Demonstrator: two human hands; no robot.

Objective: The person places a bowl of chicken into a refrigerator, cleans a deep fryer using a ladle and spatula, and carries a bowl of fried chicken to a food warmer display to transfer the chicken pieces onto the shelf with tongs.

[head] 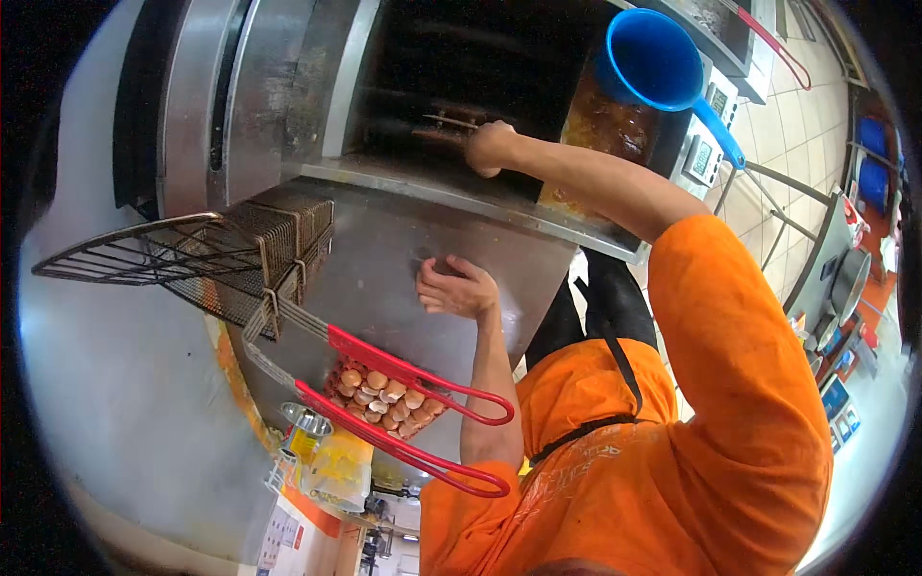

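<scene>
My right hand (491, 148) is closed around the end of a thin metal wire piece (452, 121), over the dark interior of a fryer vat (425, 65). Much of that metal piece is lost in the dark. Lower down, my left hand (457, 289) hovers over a stainless steel surface (389, 252), its fingers loosely curled, thumb apart, with nothing visible in it. To its left stand wire fryer baskets (292, 245), whose red coated handles (403, 439) extend toward my left forearm. Beneath the handles is a red tray (333, 381) of eggshells (378, 407).
A blue plastic dipper (652, 61) rests at the fryer's upper right, above brownish oil (612, 137) and beside digital timers (699, 157). A metal bowl (306, 417) and a clear container with yellow contents (338, 468) stand past the eggshell tray. Tiled floor (807, 137) shows at right.
</scene>
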